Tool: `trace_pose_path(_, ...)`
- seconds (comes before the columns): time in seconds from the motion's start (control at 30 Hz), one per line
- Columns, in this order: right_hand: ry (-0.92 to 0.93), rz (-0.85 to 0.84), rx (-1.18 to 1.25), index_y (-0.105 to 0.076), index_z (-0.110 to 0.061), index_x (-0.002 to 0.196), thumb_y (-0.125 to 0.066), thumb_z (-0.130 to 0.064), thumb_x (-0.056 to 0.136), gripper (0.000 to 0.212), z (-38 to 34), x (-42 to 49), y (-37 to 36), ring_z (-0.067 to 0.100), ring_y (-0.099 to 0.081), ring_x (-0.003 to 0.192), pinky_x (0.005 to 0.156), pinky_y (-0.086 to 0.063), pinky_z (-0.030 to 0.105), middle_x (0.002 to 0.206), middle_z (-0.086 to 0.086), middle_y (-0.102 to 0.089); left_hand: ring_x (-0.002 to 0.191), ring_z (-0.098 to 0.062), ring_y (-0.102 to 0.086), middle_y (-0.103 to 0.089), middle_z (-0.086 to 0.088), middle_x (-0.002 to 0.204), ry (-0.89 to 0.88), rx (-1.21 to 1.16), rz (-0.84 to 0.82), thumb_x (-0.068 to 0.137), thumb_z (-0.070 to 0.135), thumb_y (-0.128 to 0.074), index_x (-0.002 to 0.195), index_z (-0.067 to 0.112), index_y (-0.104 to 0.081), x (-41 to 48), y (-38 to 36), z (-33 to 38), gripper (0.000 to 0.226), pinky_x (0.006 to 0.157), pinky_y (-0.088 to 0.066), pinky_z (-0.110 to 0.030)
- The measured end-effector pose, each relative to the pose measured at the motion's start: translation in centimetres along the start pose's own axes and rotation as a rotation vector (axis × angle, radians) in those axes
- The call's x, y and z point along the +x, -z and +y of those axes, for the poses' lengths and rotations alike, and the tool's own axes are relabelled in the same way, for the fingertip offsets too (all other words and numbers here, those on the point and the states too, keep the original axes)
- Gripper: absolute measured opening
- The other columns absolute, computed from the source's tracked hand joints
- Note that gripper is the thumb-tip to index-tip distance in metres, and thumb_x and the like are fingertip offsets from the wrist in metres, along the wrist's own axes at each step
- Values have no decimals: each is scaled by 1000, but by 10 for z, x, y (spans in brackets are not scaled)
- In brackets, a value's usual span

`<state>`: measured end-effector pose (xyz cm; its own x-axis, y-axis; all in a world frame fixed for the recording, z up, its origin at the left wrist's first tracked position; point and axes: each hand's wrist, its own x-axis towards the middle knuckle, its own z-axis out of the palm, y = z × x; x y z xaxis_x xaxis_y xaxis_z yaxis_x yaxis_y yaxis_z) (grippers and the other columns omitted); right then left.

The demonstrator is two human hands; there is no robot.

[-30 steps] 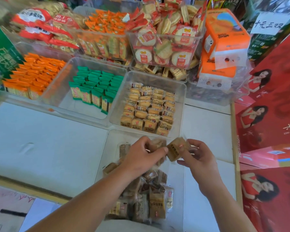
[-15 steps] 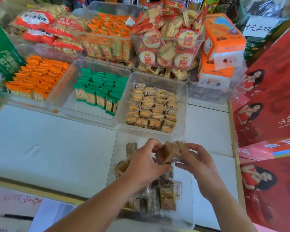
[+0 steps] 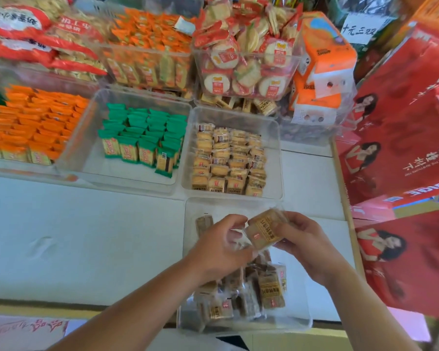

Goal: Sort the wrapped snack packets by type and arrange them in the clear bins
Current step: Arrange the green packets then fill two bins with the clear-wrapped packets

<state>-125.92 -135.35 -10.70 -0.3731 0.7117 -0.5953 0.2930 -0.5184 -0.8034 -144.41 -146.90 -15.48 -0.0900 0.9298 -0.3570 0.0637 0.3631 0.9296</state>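
Note:
Over the near clear bin point(image 3: 299, 323) both my hands hold brown wrapped snack packets point(image 3: 262, 231) as a small stack. My right hand point(image 3: 307, 244) grips the stack from the right, thumb on the top packet. My left hand point(image 3: 221, 244) pinches the stack's left end with curled fingers. Below them several loose brown packets point(image 3: 249, 297) lie in a heap in that bin, and one packet point(image 3: 203, 224) stands at its far left. Behind it a clear bin point(image 3: 276, 153) holds neat rows of pale biscuit packets point(image 3: 228, 160).
A clear bin point(image 3: 91, 158) of green packets point(image 3: 147, 138) and a bin of orange packets point(image 3: 33, 125) stand to the left. Stacked bins of crackers point(image 3: 243, 59) and orange boxes point(image 3: 322, 62) fill the back. Red cartons point(image 3: 403, 153) wall off the right. White tabletop point(image 3: 81, 239) spreads to the left.
Both hands have stayed together over the near bin. The packets between them have been gathered and turned, so the top packet's printed face now shows.

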Motion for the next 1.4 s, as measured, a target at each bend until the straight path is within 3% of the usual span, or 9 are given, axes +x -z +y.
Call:
trace_pose_path(0.17,35,-38,-88,-65,-9,120,-79,-9,86,37,5,2,4,32,-72,105,96,-57,49,111,15,-75,85,-7,-72,-73,8,100,73,-109,108,72,40,-90,111,41,-62,5,-16,7,48,84,-62,-38)
trace_pose_path(0.37,16,-149,-198,-66,-13,119,-88,-27,77,49,3,16,34,30,-73,100,93,-59,47,109,12,-75,89,-33,-73,-67,-8,104,114,-134,150,68,26,-92,104,38,-63,15,-32,9,48,82,-60,-59)
trace_pose_path(0.6,-44,-412,-303,-65,-21,128,-81,-49,79,58,-3,36,66,21,-71,108,88,-58,33,118,3,-73,96,-1,-66,-62,18,111,88,173,4,83,8,-80,150,60,-30,25,-36,40,98,86,-57,-24)
trace_pose_path(0.7,-15,-474,-544,-63,-31,126,-92,-54,66,70,-8,44,62,13,-71,106,92,-57,34,116,-7,-73,97,0,-63,-60,18,111,55,331,12,81,7,-80,155,56,-20,31,-45,49,107,82,-57,-24)
trace_pose_path(0.9,242,-372,-863,-57,-26,118,-86,-30,75,51,-12,67,55,8,-67,91,75,-54,19,104,-9,-68,117,-2,-56,-47,15,138,-30,314,173,88,3,-71,154,40,-36,45,-57,37,84,101,-51,-23)
trace_pose_path(1.0,489,-324,-1236,-52,-25,126,-79,-35,77,57,12,86,55,19,-64,99,78,-53,30,110,-5,-64,130,-13,-53,-51,7,146,141,543,183,95,11,-62,152,29,-45,36,-49,8,62,108,-46,-30)
trace_pose_path(1.13,893,-179,-1745,-67,-19,111,-79,-54,68,56,55,111,64,25,-62,95,87,-49,38,100,-1,-65,96,-26,-66,-68,-4,105,250,683,125,95,23,-63,105,11,-67,19,-43,-17,15,83,-55,-39)
trace_pose_path(1.3,947,-52,-1850,-68,-15,86,-86,-41,58,42,76,121,58,28,-60,74,83,-42,43,74,2,-63,89,-21,-57,-56,3,95,164,810,98,93,25,-64,88,15,-58,27,-41,-24,13,79,-52,-38)
trace_pose_path(1.4,929,19,-1844,-67,-17,94,-88,-26,55,45,73,126,49,27,-59,78,76,-38,39,81,1,-62,104,-22,-58,-62,1,112,155,889,53,96,33,-61,118,23,-65,41,-45,-25,24,89,-52,-40)
